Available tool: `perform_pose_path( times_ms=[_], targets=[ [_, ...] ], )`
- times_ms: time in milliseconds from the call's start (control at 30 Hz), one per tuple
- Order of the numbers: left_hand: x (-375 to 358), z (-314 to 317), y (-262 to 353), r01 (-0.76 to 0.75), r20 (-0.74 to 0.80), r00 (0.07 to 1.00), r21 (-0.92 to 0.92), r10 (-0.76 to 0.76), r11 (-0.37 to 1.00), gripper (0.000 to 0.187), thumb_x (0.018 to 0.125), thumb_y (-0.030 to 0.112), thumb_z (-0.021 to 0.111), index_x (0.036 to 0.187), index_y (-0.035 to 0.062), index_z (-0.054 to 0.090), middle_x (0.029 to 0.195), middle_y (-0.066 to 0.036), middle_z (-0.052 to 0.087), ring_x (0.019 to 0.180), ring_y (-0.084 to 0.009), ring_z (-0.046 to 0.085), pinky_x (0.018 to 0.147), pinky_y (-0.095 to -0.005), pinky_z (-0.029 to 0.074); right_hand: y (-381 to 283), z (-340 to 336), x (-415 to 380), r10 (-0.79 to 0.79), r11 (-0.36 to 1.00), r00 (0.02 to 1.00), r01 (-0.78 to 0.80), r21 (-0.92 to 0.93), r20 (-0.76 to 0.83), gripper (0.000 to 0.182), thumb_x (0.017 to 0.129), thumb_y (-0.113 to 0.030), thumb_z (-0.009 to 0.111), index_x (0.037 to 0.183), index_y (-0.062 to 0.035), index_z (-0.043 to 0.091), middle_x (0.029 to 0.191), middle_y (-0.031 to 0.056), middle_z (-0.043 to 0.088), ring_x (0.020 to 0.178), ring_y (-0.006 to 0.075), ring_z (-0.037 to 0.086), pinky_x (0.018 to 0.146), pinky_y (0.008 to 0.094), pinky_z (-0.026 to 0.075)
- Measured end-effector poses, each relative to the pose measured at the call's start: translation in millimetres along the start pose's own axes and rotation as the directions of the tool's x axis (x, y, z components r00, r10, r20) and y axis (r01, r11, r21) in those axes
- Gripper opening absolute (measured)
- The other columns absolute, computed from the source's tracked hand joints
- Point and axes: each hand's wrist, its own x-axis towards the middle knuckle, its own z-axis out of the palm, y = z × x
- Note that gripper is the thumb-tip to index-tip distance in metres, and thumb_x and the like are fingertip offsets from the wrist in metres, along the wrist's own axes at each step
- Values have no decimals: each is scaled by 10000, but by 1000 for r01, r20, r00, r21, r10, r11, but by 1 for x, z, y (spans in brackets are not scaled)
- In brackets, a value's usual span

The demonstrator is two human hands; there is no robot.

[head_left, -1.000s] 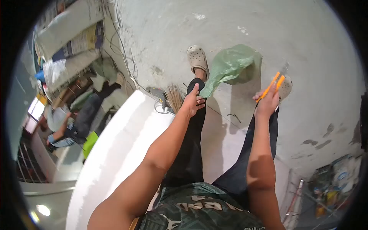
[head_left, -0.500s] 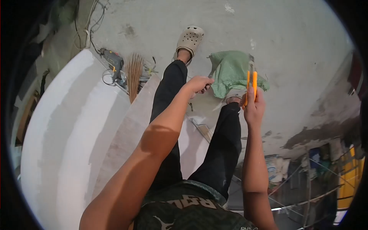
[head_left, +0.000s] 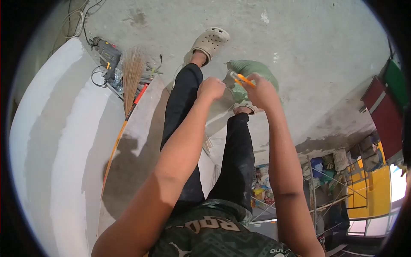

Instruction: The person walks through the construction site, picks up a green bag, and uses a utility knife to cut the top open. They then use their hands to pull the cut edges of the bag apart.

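Observation:
My left hand [head_left: 211, 88] is closed in front of my left trouser leg, its fingers curled under. Whatever it may hold is hidden. To its right, apart from it, my right hand [head_left: 262, 91] is wrapped round orange-handled pliers [head_left: 245, 80]. Their metal end points left, towards the left hand. Behind and below the right hand, a green woven sack [head_left: 252, 67] lies on the floor by my right foot, partly over the shoe.
A power drill [head_left: 107, 55] with a cable and a stick broom [head_left: 132, 70] lie at the left, beside a long orange and red pole [head_left: 124, 128]. A curved white board [head_left: 38, 141] fills the left side. Metal scaffolding [head_left: 314, 188] stands at the lower right.
The pliers have tipped from upright to pointing left, and my right hand has moved left and up. My left hand has shifted slightly left. The view has turned, bringing the pole into sight.

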Motion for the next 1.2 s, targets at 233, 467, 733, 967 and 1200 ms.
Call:
perform_pose_path(
  times_ms=[233,467,733,967,1200],
  targets=[
    [6,10,-15,-82,-219,974,-81,62,993,281,823,339,634,932,120,773,904,-142,727,905,-337,689,813,-418,532,-61,-15,57,141,897,883,77,-435,447,168,826,-140,625,887,-25,731,883,164,716,773,323,701,667,420,547],
    [-3,12,-9,-152,-293,949,-90,120,984,266,776,292,632,894,97,766,911,-171,714,895,-369,679,817,-426,536,-91,-17,53,196,835,867,98,-542,459,220,807,-112,623,982,-41,734,909,97,740,749,261,716,685,378,556],
    [-2,21,-7,-203,-339,924,-40,178,978,286,775,320,639,879,82,757,866,-178,706,853,-383,675,781,-436,535,-66,-25,48,194,866,850,87,-493,490,227,809,-120,616,988,-49,735,917,94,734,745,253,715,682,382,554],
    [15,42,-15,-338,-480,814,64,326,939,205,798,250,637,804,66,726,786,-172,696,773,-380,671,709,-452,521,-35,-42,33,88,891,812,195,-410,577,187,776,-157,640,847,-16,741,765,134,707,666,280,680,601,415,525],
    [-2,4,11,-223,-655,748,-97,107,970,262,850,274,603,796,34,694,847,-185,705,838,-394,667,752,-487,508,17,-67,-43,-12,826,871,286,-486,491,205,751,-168,636,830,0,722,705,170,673,629,369,622,582,456,498]
  ],
)
